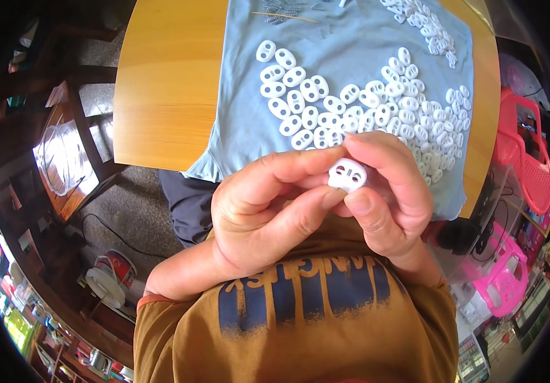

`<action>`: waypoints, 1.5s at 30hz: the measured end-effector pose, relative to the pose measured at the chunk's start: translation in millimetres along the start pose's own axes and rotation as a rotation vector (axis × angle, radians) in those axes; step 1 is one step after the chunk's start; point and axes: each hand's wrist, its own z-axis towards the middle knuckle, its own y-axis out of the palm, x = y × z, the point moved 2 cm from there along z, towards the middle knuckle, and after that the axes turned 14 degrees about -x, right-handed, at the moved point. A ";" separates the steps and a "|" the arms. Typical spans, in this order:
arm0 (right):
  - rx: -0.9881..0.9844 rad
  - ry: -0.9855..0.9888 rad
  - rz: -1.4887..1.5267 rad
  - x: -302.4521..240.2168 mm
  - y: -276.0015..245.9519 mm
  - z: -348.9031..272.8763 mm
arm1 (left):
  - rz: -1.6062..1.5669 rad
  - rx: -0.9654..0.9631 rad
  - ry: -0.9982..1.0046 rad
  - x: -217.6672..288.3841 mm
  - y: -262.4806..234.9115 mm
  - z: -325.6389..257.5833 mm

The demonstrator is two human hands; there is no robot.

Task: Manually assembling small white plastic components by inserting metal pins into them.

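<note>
Between the fingertips of both hands, close to my chest, is a white two-hole cord lock (348, 175). My left hand (268, 207) pinches it from the left with thumb and forefinger. From the other side my right hand (390, 191) grips it, thumb at its lower edge and fingers curled behind. Dark slots show in the holes of its upturned face. Many similar white oval cord lock pieces (310, 117) lie spread on the light blue cloth (243, 83) just beyond my hands.
Small grey springs (281, 9) and a thin wooden stick (284, 16) lie at the far side of the cloth. Smaller white parts (431, 29) are heaped at the far right. Under the cloth is a wooden table (166, 83). Pink plastic chairs (505, 271) stand to the right.
</note>
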 end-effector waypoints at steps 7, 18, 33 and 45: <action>0.049 0.061 0.307 7.8 4.8 -10.4 | 0.277 0.054 0.071 1.9 2.7 1.3; 0.064 0.127 0.562 10.5 10.9 -14.2 | 0.299 0.119 0.098 0.8 3.2 -1.6; 0.039 0.097 0.167 -1.9 4.6 -5.9 | 0.165 0.053 0.025 -6.1 -2.2 -1.6; 0.017 -0.011 -0.104 -5.2 2.6 -4.7 | 0.284 -0.035 0.121 -9.5 -6.8 -3.1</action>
